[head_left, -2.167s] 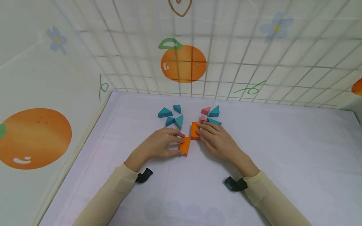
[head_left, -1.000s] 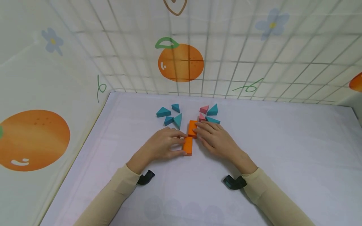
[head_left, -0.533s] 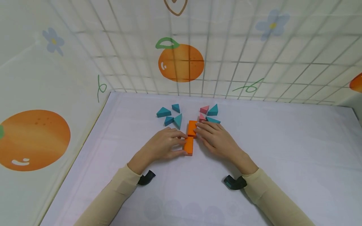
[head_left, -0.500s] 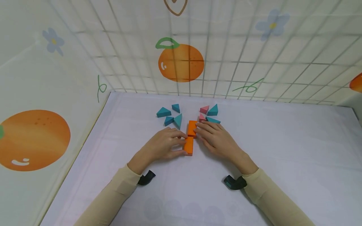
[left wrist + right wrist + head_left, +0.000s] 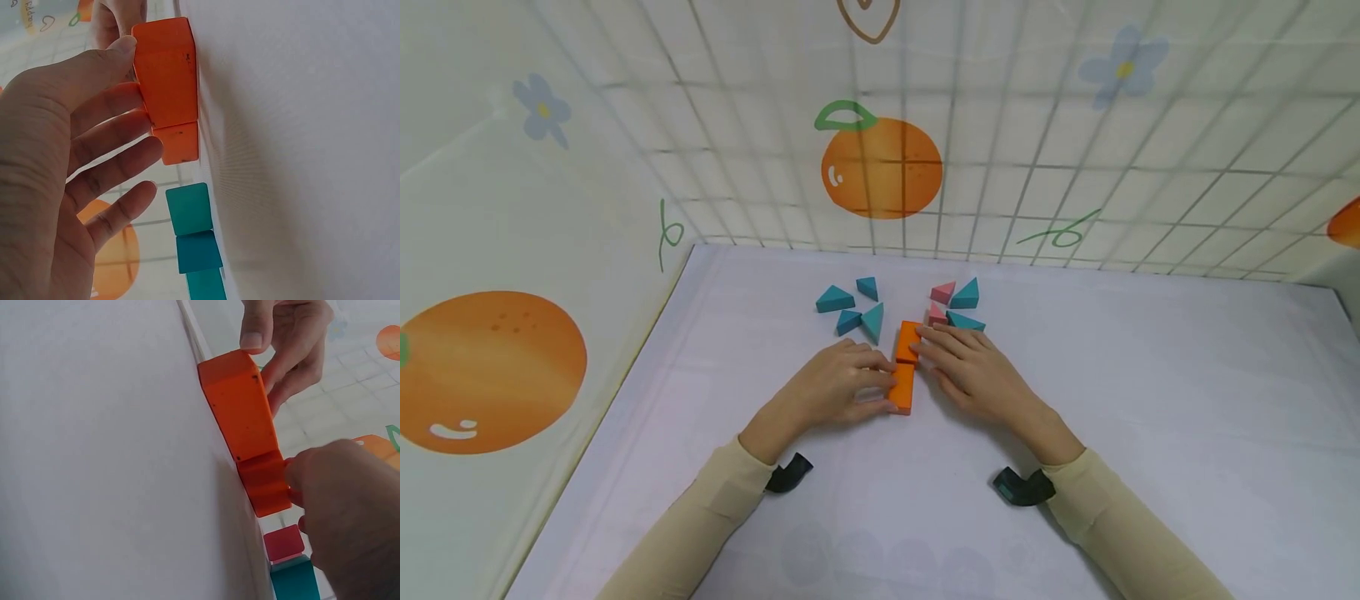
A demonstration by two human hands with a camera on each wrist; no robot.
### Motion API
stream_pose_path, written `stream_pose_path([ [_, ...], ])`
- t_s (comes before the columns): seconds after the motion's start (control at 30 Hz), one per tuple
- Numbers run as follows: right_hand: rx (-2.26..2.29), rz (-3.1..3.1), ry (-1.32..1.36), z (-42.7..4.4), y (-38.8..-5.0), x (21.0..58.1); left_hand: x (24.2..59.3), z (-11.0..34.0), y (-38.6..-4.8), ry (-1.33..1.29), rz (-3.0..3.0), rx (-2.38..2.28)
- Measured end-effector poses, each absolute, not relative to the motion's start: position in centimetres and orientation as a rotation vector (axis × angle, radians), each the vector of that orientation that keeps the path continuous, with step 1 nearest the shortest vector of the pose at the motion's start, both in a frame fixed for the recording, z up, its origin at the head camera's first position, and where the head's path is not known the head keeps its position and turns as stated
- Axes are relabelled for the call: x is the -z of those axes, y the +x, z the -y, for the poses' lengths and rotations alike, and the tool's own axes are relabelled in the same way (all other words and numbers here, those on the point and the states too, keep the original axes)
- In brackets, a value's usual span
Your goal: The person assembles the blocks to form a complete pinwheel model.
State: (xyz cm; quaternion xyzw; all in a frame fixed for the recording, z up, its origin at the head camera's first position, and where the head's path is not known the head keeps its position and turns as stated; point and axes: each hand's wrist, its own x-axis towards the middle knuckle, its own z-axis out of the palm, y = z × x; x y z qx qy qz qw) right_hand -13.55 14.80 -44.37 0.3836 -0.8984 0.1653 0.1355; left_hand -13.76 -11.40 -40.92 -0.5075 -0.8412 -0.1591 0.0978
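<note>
Two orange blocks lie end to end on the white surface. My left hand grips the nearer orange block from its left, its thumb at the near end and fingertips along the side. Fingertips of my right hand rest against the right side and top of the farther orange block. In the left wrist view, the nearer block meets the farther block; the left ring and little fingers are spread off them. The right wrist view shows both blocks touching, the farther block beside my right hand.
Several teal triangular blocks stand beyond my left hand. Behind my right hand are pink triangular blocks and teal ones. A patterned cloth wall rises behind the white surface.
The nearer orange block has moved right with my left hand and straightened. The farther block has shifted slightly left beside my right hand, and their ends now line up more closely.
</note>
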Motion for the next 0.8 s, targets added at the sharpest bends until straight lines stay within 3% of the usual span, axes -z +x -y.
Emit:
stream_pose_path([
  [0.8, -0.605, 2.611, 1.084, -14.69, -13.34, 44.32, 41.12, 11.40, -13.82, -1.486, 2.481, 0.491],
])
